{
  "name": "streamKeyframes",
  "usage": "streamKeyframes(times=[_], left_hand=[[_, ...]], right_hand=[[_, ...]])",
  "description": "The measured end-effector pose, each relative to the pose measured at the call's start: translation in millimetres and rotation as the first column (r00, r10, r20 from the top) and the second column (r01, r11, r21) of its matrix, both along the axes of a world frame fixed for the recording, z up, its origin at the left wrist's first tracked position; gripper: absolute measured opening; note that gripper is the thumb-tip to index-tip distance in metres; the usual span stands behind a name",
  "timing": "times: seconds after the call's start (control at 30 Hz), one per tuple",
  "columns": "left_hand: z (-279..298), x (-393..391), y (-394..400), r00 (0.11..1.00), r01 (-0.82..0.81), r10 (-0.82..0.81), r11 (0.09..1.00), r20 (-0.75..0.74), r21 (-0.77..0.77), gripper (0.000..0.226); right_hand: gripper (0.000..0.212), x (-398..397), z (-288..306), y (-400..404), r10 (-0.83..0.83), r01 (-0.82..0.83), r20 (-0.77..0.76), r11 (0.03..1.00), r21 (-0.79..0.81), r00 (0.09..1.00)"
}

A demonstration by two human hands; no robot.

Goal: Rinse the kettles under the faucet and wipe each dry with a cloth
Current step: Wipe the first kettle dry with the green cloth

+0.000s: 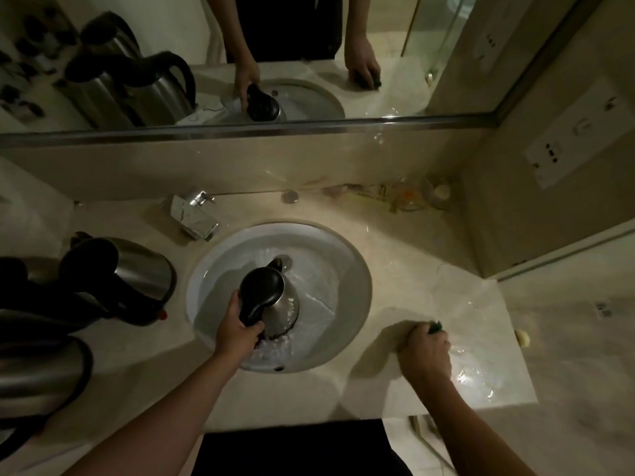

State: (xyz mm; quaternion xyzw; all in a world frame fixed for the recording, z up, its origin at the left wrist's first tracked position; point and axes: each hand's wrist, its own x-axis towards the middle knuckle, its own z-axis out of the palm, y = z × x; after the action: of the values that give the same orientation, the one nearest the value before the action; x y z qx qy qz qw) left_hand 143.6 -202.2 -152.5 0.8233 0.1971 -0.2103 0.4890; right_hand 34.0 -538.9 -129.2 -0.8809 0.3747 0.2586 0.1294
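Kettles: three counted directly, one [275, 300] in the sink, one [137, 269] on the desk left of it, one [37, 369] at the left frame edge; dark shapes between these two may be a further one, cannot tell. Sinks [354, 269]: one. Faucets [194, 218]: one. Hands: two, left [237, 333], right [426, 352]. Mirrors [395, 36]: one. Wall socket plates [567, 156]: one.

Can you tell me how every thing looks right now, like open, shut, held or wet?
Steel kettle with black lid: lid shut, tilted in the white sink basin, held by left hand.
Chrome faucet: no stream visible.
Right hand: closed on a green thing.
Beige marble counter: wet.
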Motion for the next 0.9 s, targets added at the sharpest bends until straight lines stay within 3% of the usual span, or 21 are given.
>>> streamKeyframes(times=[0.07,0.13,0.17,0.23,0.3,0.33,0.4,0.5,0.57,0.7,0.8,0.9], left_hand=[[5,2,1,0.999,-0.04,0.039,0.999,-0.009,-0.026,0.094],[11,4,2,0.998,-0.063,0.063,0.998,0.021,-0.012,0.082],[19,6,1,0.997,-0.065,0.065,0.998,0.043,0.003,0.075],[37,8,1,0.992,-0.082,0.078,0.996,0.098,0.038,0.064],[55,7,4,0.983,-0.138,0.13,0.989,0.127,0.054,0.056],[63,5,7,0.976,-0.176,0.168,0.983,0.141,0.051,0.054],[76,-2,15,0.959,-0.232,0.223,0.972,0.175,0.036,0.054],[89,-16,31,0.936,-0.281,0.269,0.959,0.228,0.024,0.055],[99,-25,40,0.917,-0.322,0.31,0.947,0.25,0.005,0.055],[110,-34,46,0.887,-0.368,0.37,0.928,0.276,-0.062,0.063],[113,-41,44,0.875,-0.381,0.393,0.919,0.283,-0.099,0.069],[117,-50,43,0.879,-0.364,0.369,0.928,0.304,-0.074,0.071]], right_hand=[[0.032,13,11,8,-0.075,0.067,0.064,0.991,0.119,0.995],[0.022,33,35,23,-0.335,0.251,0.137,0.872,0.421,0.932],[0.023,44,50,33,-0.512,0.338,0.135,0.72,0.605,0.848],[0.027,63,77,54,-0.774,0.381,-0.063,0.238,0.893,0.63],[0.034,78,96,69,-0.792,0.276,-0.371,-0.264,0.924,0.485],[0.039,84,97,74,-0.76,0.219,-0.484,-0.432,0.875,0.434],[0.047,95,93,84,-0.707,0.159,-0.606,-0.594,0.789,0.364],[0.04,112,87,106,-0.681,0.15,-0.618,-0.616,0.774,0.394],[0.01,123,83,120,-0.673,0.198,-0.582,-0.561,0.804,0.456],[0.027,146,80,138,-0.713,0.235,-0.45,-0.387,0.892,0.537],[0.031,157,78,144,-0.716,0.273,-0.314,-0.176,0.946,0.623],[0.042,164,89,149,-0.685,0.307,-0.285,-0.093,0.947,0.671]])
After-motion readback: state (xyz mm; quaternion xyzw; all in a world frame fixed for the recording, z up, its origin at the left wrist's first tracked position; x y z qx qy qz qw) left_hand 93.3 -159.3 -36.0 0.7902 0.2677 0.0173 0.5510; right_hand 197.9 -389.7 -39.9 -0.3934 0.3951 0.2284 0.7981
